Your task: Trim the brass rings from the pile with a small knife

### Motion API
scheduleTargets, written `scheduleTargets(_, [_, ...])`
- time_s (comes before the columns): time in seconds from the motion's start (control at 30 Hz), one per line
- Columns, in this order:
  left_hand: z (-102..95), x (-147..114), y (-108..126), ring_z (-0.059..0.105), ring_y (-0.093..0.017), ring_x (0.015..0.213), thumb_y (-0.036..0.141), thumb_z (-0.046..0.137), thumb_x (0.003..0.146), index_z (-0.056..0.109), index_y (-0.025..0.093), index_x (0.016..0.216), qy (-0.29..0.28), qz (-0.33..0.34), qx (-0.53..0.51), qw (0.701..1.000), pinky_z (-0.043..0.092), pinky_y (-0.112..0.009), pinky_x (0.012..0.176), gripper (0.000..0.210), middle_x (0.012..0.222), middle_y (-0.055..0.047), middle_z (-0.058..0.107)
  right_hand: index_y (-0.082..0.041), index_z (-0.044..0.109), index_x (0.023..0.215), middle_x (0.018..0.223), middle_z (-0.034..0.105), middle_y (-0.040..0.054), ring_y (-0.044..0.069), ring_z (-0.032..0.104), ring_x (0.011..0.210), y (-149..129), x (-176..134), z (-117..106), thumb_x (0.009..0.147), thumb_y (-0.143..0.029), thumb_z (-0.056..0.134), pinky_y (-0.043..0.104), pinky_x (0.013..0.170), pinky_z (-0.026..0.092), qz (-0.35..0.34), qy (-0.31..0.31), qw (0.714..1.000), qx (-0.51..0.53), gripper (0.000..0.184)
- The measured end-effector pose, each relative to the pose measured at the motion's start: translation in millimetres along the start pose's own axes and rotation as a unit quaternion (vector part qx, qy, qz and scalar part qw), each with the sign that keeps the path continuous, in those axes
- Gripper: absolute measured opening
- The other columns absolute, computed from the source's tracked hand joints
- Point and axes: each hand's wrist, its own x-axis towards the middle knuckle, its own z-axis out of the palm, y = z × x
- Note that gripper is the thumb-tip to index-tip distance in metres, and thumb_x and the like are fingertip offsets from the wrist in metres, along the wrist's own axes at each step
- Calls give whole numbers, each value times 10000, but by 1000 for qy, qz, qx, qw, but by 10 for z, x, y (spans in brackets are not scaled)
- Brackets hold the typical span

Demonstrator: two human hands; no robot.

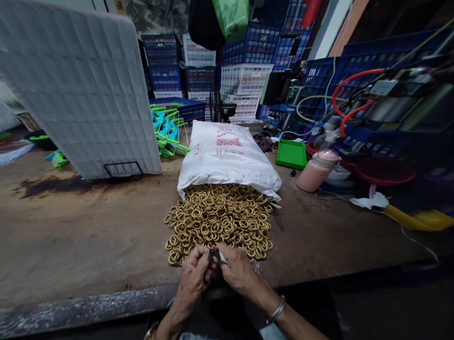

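Note:
At the table's near edge my left hand is closed in a pinch, and what its fingertips hold is too small to make out. My right hand meets it, closed around a small dark piece with a whitish part showing by the thumb; its kind is unclear. Just beyond both hands lies a heap of brass-coloured rings. The rings spill from the open mouth of a white sack with red print, which lies on its side.
A tall white quilted panel stands on the left of the wooden table. Behind it are green and blue frames. On the right are a green tray, a pink bottle and a machine with red hoses. Stacked crates fill the back.

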Motion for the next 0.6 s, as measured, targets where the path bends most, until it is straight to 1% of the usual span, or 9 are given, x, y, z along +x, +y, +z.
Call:
scheduleTargets(0.07, [7,1,6,291,-16,343,530,614,629,471,171,715,12,0,12,1000,187,-150,348,396,512,65,488,-186,525,757,649,556,-3,114,461,598,-21,-9,-2,651,-58,397,214,552,245,2,-15,999,-48,210])
scheduleTargets(0.17, [5,11,-8,292,-17,337,541,623,606,461,175,682,21,1,25,999,191,-151,348,407,494,65,488,-187,522,812,698,581,13,128,495,637,-49,-1,-32,642,-52,399,224,566,236,14,-41,995,-94,250])
scheduleTargets(0.33, [-72,25,-71,279,-20,335,562,587,635,442,178,611,2,13,52,999,184,-150,339,411,452,76,425,-187,509,851,719,595,25,137,524,654,-97,14,-61,665,-59,406,232,559,229,22,-73,988,-136,248])
scheduleTargets(0.43, [-135,-36,-75,249,-25,327,549,542,691,452,176,623,-7,0,53,999,168,-148,337,390,409,94,352,-183,501,865,721,603,34,145,536,653,-87,38,-8,703,-79,406,239,555,230,16,-67,985,-156,215])
scheduleTargets(0.47, [-150,-71,-66,249,-25,327,535,536,707,454,175,631,-11,-3,50,999,169,-146,338,376,407,95,349,-181,498,875,727,606,38,148,540,659,-73,53,14,715,-86,406,241,556,232,16,-60,984,-165,207])
scheduleTargets(0.53, [-168,-145,-40,270,-22,334,498,549,723,453,174,651,-26,-7,33,999,181,-142,339,345,437,83,401,-176,493,887,735,611,49,152,548,664,-38,97,42,728,-83,397,245,559,237,24,-41,982,-184,208])
scheduleTargets(0.6, [-171,-198,-16,302,-19,348,468,577,718,449,176,674,-42,-18,-9,999,200,-138,340,323,502,63,475,-174,495,885,725,617,52,151,551,647,-20,156,36,728,-67,381,251,558,241,35,-23,979,-198,221])
